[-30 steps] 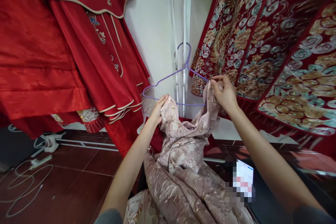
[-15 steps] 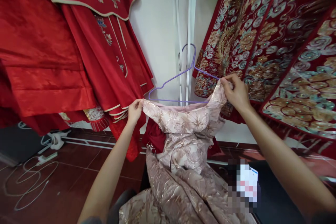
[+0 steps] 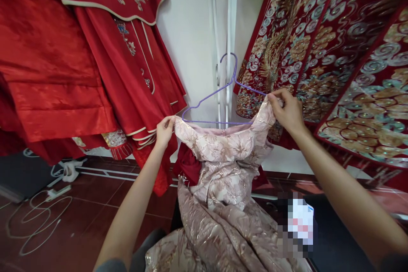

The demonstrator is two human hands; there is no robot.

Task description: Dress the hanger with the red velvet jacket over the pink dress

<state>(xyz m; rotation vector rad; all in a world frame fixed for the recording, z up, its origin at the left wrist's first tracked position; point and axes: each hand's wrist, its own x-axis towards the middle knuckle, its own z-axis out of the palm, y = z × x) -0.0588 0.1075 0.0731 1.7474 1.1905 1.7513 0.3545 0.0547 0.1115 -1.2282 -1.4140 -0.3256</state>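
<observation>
Right hand (image 3: 288,111) pinches dress (image 3: 225,146), apparently touching purple hanger (image 3: 234,77).

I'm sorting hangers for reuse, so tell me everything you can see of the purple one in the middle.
The thin, smooth-looking purple hanger has a rounded hook, two sloping arms and a straight bottom bar. It stands hook up, slightly tilted, before white upright poles. Its right end disappears at the shoulder of the pale pink floral dress, pinched by the right hand; its left end shows outside the dress, near the left hand. Whether the hook hangs on anything is unclear.
</observation>
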